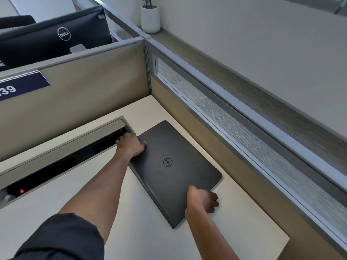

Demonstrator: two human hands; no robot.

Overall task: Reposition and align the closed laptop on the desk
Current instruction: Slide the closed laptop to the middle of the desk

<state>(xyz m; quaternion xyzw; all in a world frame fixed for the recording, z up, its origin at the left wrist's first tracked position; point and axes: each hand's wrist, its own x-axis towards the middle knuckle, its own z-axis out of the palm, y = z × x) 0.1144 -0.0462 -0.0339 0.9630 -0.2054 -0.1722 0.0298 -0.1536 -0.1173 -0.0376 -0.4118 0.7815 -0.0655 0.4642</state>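
Closed matte-black rectangular laptop lying skewed, long axis far-left to near-right; left hand gripping far-left edge, right hand clasping near-right edge.

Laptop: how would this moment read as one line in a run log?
laptop: closed, flat on desk, angled | left hand: gripping far corner | right hand: gripping near edge | stage: aligning

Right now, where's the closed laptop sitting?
The closed laptop lies flat on the desk, right of the cable trough, near the side partition, held by the left hand and right hand.
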